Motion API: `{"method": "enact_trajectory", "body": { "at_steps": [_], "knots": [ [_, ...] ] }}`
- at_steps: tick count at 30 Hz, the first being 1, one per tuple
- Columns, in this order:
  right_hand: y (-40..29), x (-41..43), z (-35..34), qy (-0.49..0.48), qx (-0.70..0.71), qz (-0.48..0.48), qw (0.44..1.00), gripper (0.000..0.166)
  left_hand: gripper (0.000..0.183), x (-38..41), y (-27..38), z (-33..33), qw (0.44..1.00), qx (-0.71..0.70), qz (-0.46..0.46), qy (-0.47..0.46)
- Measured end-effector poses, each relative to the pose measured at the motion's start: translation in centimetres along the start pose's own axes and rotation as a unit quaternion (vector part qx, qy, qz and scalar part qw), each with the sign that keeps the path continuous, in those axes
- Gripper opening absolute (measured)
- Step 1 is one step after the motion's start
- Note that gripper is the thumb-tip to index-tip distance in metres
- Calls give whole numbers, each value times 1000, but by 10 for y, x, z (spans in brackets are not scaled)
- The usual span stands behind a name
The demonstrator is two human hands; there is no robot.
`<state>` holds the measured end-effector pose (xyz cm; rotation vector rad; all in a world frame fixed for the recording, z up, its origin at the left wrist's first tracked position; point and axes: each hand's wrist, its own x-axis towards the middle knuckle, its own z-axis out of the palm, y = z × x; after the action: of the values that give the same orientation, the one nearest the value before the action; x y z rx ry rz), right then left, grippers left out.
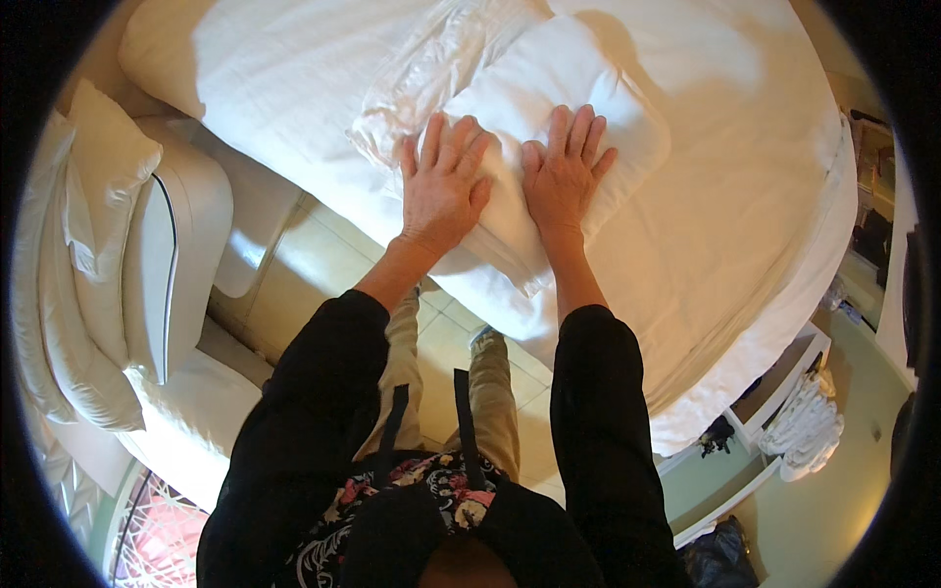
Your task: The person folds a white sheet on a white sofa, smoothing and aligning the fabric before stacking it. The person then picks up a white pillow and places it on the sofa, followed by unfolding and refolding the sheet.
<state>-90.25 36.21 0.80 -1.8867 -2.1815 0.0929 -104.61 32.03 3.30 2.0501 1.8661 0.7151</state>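
A white pillow (559,66) lies at an angle on a bed with a white sheet (706,294). Both of my hands rest palm down on its near half, fingers apart. My left hand (445,184) presses on the pillow's left side, where crumpled white fabric (401,95) with a sheer look bunches up and runs on towards the top of the view. To the right of it, my right hand (566,173) lies flat on the pillow's middle, its fingertips pointing away from me. The pillow's near end, with a folded edge, reaches towards the bed's front edge. Neither hand grips anything visible.
Tiled floor (323,242) lies between the bed and a pale armchair or sofa (198,184) at the left, piled with white pillows (103,169). At the lower right stand a white open shelf or cart (794,367) with bundled white cloth (805,426) and a black plastic bag (720,558).
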Motion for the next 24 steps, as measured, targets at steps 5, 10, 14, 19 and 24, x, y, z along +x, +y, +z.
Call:
{"method": "enact_trajectory", "body": {
  "at_steps": [5, 10, 14, 19, 24],
  "knots": [
    [8, 2, 15, 8, 7, -2, 1000, 58, 52, -3, -28, 0, 999, 44, -13, 24],
    [8, 4, 13, 5, 12, -3, 1000, 59, 66, 47, -67, -21, 983, 5, -184, 14],
    [3, 19, -1, 11, 51, -67, 996, 54, 63, 72, -90, -26, 958, -128, -256, -35],
    [-20, 92, -32, -62, 31, -347, 935, 53, 51, 91, -93, -33, 874, -298, -326, -202],
    [-39, 122, -26, -216, -69, -399, 888, 36, 43, 84, -97, -24, 875, -353, -262, -205]
  ]
}}
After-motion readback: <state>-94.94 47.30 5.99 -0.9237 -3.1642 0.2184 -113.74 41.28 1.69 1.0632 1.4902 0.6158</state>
